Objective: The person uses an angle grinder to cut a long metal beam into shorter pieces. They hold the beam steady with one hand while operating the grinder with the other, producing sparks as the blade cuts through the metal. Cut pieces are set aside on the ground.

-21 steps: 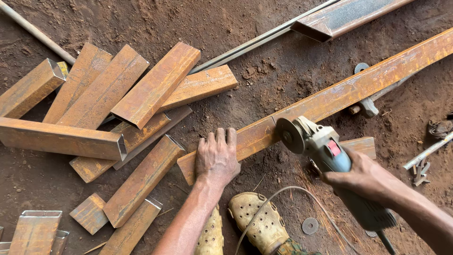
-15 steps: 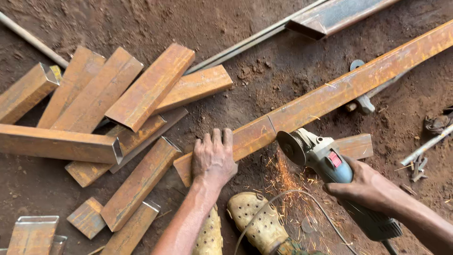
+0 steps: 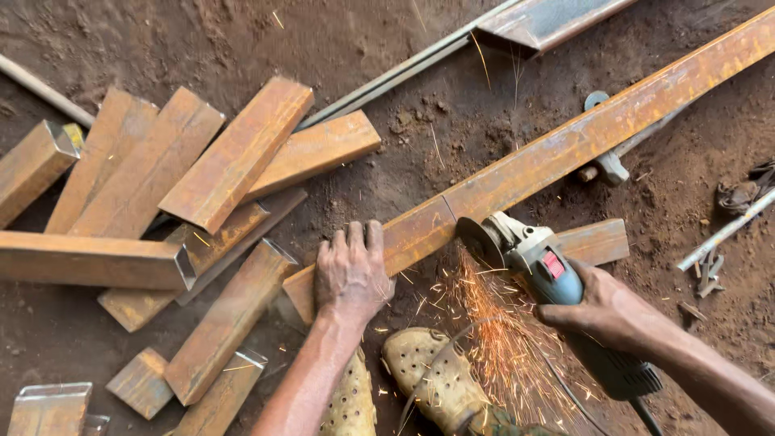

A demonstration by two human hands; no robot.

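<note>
Bare reddish dirt floor [image 3: 387, 48] serves as work surface. Long rusty steel tube [image 3: 565, 149] lies diagonally across it. Left hand [image 3: 351, 274] flat, fingers spread, pressing the tube's near end. Right hand [image 3: 601, 311] wrapped around the body of the angle grinder [image 3: 541, 266]. Change over 0.7 s: disc [image 3: 478, 242], earlier clear of the steel, now bites the tube; spark fan [image 3: 492, 331] much fuller, so cut appears underway. Pile of cut tube pieces [image 3: 186, 186] lies left.

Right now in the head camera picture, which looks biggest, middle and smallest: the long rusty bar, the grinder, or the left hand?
1. Long rusty bar
2. Grinder
3. Left hand, flat on the bar
</note>
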